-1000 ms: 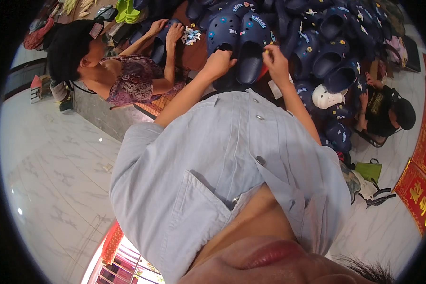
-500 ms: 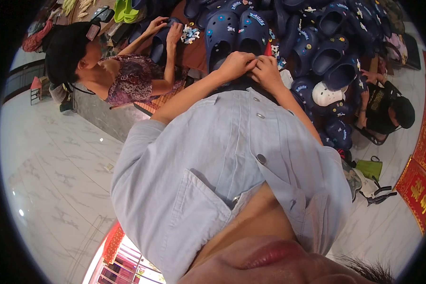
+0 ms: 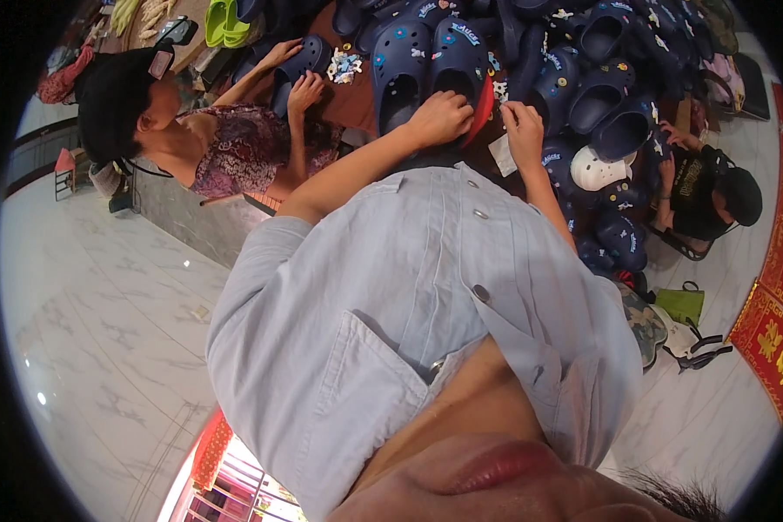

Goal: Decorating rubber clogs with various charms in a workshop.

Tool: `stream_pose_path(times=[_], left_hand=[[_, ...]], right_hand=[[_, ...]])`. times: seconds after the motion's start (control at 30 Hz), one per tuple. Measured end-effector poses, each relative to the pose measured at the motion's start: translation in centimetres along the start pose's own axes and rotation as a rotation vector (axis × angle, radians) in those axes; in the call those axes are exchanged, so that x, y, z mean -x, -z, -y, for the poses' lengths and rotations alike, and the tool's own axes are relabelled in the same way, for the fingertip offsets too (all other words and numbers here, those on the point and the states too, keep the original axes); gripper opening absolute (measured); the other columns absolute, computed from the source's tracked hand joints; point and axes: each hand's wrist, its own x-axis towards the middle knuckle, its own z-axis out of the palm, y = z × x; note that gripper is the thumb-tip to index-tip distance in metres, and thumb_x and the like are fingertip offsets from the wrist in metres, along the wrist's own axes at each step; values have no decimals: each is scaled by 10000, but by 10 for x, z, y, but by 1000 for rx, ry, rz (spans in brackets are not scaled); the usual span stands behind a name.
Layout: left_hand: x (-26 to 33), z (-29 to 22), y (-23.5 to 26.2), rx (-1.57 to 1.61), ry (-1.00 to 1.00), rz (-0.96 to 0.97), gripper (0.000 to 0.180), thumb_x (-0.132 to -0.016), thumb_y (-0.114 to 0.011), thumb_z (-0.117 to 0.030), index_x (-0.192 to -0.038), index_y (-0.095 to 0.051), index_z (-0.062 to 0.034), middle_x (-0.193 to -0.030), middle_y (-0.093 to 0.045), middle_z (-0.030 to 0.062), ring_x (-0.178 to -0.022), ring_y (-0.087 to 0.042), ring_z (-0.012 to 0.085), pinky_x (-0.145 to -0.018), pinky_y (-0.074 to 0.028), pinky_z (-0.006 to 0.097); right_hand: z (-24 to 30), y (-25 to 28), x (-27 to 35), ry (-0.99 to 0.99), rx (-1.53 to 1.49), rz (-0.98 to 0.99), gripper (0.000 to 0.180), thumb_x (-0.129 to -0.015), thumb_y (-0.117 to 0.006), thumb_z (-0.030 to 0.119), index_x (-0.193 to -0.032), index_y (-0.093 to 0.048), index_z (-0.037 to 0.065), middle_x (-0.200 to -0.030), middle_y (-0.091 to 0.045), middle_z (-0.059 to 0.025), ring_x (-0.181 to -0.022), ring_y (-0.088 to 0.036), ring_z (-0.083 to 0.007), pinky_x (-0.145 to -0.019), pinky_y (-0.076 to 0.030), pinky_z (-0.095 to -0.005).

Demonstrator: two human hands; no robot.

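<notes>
Since a moment ago both hands have drawn back from the pile of navy clogs toward the body. The left hand (image 3: 441, 117) is now clenched around a red piece (image 3: 481, 111) at the heel of a navy clog (image 3: 458, 63) on the desk (image 3: 352, 97). The right hand (image 3: 522, 122) pinches something small beside a white tag (image 3: 502, 155). It looks like the work has narrowed to this one clog.

Even, bright indoor light, with small glare spots on the glossy marble floor (image 3: 104, 331). Fisheye bending is strong toward the black rim. The chin closest to the lens is soft and out of focus.
</notes>
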Motion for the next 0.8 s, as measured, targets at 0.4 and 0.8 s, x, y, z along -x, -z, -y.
stream_pose_path(times=[0.4, 0.8], left_hand=[[9, -4, 14, -36, -83, 96, 120, -792, -573, -175, -778, -582, -56, -856, -597, 102, -877, -596, 290, -730, -475, 399], [18, -5, 19, 28, -88, 89, 118, -802, -562, -162, -859, -580, -61, -859, -596, 94, -885, -597, 274, -838, -443, 397]], right_hand=[[0, -52, -73, -406, -42, 203, 568, -840, -564, 602, -957, -520, 48, -871, -642, -241, -893, -614, -432, -787, -460, -486], [3, -59, -76, -175, -74, 140, 250, -920, -503, 296, -1003, -477, 62, -875, -626, -255, -864, -591, -471, -747, -453, -523]])
